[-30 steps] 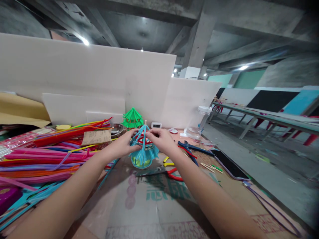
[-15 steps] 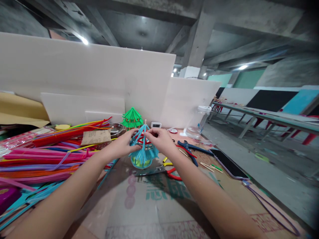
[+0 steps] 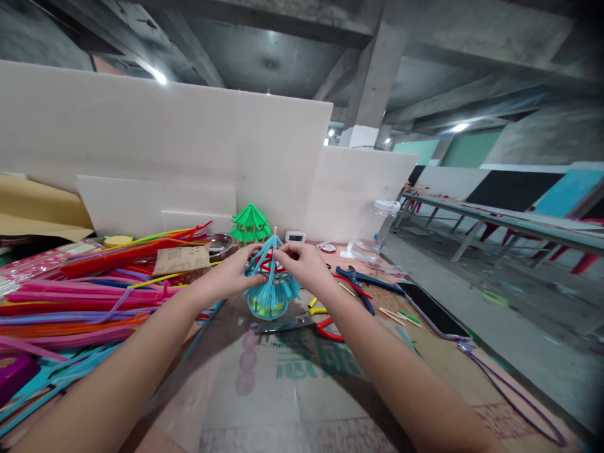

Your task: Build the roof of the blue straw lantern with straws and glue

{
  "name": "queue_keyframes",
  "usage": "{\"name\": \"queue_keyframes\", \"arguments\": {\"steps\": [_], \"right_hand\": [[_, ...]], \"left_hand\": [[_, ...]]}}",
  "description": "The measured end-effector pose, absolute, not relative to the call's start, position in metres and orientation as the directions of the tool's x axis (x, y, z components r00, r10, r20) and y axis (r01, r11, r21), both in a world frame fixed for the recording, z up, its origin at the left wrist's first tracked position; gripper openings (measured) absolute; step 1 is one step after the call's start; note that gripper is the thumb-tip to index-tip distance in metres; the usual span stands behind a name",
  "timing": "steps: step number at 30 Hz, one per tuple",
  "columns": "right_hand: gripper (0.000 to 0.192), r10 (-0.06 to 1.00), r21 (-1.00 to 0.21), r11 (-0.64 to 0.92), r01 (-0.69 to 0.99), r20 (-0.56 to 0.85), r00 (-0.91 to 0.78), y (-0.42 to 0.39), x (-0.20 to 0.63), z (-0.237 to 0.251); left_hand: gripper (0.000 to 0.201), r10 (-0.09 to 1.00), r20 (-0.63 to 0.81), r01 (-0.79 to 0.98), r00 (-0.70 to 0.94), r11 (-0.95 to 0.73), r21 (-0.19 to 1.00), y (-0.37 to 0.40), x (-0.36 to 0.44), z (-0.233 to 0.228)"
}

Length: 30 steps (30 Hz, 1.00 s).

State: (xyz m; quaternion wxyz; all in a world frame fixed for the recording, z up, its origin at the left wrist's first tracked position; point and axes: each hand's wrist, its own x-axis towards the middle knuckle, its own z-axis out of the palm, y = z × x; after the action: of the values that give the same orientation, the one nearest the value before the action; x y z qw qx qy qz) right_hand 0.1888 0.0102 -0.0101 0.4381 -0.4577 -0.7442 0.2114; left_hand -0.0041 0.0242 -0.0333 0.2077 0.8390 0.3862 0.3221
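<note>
Between my two hands stands a small light-blue pipe-cleaner pavilion (image 3: 270,296), upright, with a wooden stick at its tip and some red inside its upper roof. My left hand (image 3: 236,270) grips its roof strands from the left side. At the right of the peak, the fingertips of my right hand (image 3: 302,264) pinch a blue strand. The lower tier flares over a yellow-green base. Red-handled scissors (image 3: 325,330) lie just in front, their blades beside the base. Behind it stands a green tiered pavilion (image 3: 251,223).
Bundles of coloured pipe cleaners (image 3: 85,296) cover the left side. Blue-handled pliers (image 3: 363,280), short sticks (image 3: 394,316), a phone (image 3: 431,308) with a strap and a clear plastic jar (image 3: 375,233) are on the right. White boards (image 3: 198,145) stand behind.
</note>
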Motion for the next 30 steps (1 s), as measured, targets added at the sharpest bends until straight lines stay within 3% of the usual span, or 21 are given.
{"name": "queue_keyframes", "arguments": {"steps": [19, 30], "right_hand": [[0.034, 0.884, -0.692, 0.461, 0.555, 0.414, -0.219, 0.0126, 0.1937, -0.0086], [0.024, 0.882, -0.719, 0.471, 0.512, 0.402, -0.246, 0.0139, 0.1912, -0.0108]], "left_hand": [[0.068, 0.781, 0.388, 0.496, 0.490, -0.616, 0.612, 0.0264, -0.0059, -0.0358], [0.070, 0.785, 0.380, 0.524, 0.490, -0.613, 0.591, 0.0251, -0.0054, -0.0339]]}}
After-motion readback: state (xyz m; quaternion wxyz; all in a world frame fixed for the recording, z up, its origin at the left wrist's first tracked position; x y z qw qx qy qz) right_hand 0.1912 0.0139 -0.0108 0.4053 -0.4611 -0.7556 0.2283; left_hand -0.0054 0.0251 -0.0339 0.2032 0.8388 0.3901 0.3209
